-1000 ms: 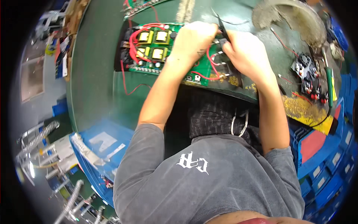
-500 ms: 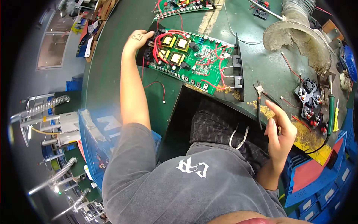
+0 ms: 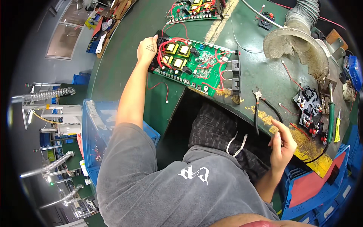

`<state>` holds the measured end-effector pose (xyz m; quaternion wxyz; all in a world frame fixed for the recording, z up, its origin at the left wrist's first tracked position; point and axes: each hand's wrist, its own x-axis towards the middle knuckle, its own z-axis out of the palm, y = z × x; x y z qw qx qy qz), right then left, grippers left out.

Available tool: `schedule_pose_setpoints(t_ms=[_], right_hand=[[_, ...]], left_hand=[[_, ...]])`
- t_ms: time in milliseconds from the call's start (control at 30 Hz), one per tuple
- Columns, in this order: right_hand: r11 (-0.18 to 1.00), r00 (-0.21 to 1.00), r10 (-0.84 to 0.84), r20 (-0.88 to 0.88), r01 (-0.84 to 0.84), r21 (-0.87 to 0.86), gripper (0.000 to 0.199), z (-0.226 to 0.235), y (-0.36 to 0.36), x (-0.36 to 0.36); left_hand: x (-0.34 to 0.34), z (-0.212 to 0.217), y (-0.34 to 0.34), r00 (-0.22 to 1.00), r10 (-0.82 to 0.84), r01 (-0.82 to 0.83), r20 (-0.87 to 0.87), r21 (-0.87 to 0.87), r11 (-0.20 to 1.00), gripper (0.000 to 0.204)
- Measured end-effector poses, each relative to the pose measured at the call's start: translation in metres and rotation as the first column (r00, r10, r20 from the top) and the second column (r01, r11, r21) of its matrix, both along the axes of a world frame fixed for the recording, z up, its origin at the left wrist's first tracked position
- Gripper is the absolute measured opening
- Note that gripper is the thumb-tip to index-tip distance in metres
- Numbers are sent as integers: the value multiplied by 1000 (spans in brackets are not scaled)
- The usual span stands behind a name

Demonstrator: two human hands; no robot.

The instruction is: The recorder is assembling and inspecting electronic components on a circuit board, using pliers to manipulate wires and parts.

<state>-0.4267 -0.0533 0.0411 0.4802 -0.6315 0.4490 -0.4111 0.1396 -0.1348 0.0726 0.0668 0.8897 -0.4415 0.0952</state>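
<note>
A green circuit board (image 3: 210, 66) with yellow transformers, red wires and a black panel at each end lies on the bench. My left hand (image 3: 147, 51) is closed at its left end, gripping the black end panel (image 3: 160, 36); the fingertips are hidden behind it. At the right end, the other black panel (image 3: 235, 72) carries two black sockets with red wires running to them. My right hand (image 3: 283, 145) hovers over the bench's front edge, fingers loosely bent and thumb apart, with nothing visible in it. Just beyond it lie black-handled cutting pliers (image 3: 258, 99), jaws pointing away.
Another wired board (image 3: 194, 15) sits at the back. A fume hose with a worn hood (image 3: 298, 45) stands at right. Near it are black fans (image 3: 310, 100), a green-handled soldering iron (image 3: 331, 121) and a blue crate (image 3: 317, 189). A clear blue bin (image 3: 96, 140) stands left.
My left hand has turned, its back now facing up and its fingers closed at the board's end. The right end panel shows narrower. My right hand keeps nearly the same pose; the whole view has shifted slightly.
</note>
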Motion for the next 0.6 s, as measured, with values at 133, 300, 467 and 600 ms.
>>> schedule_pose_setpoints(t_ms=[133, 300, 467, 600], right_hand=[[998, 997, -70, 26, 70, -10, 30, 0, -1, -10], [997, 994, -61, -95, 58, -41, 29, 0, -5, -13], [992, 990, -127, -56, 125, -27, 29, 8, -8, -13], [984, 974, -178, -138, 174, -43, 29, 6, -8, -10]], left_hand=[[20, 10, 2, 1000, 17, -16, 18, -12, 1000, 54], [143, 14, 41, 984, 129, -148, -121, -164, 975, 57], [265, 2, 130, 885, 465, -443, 14, -278, 852, 56], [319, -55, 181, 726, 668, -675, -163, -351, 649, 49]])
